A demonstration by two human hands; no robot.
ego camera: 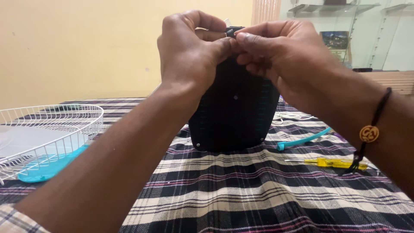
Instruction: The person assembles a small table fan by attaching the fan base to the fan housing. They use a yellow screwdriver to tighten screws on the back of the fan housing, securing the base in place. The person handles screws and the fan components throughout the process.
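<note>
Both hands meet at the top edge of the black unit (pixel 235 108). Left hand (pixel 189 51) is curled shut, thumb and forefinger pinching a small dark part (pixel 233 31) there; right hand (pixel 280 56) pinches the same part from the other side. What the part is: cannot tell, mostly hidden by fingertips.

Step in hand, as judged: working a small fitting at the unit's top edge. The next move calls for a fine, steady two-finger pull or twist while the body stays braced.

Unit stands upright on the checked cloth (pixel 258 194) of the bench, long axis vertical, screwed back panel facing the camera, base down.

Beside it, right: yellow screwdriver (pixel 332 163), then blue tool (pixel 302 140). Left: white wire rack (pixel 51 129) over a blue lid (pixel 47 169). Beyond: yellow wall (pixel 86 43), glass shelves (pixel 327 8).
</note>
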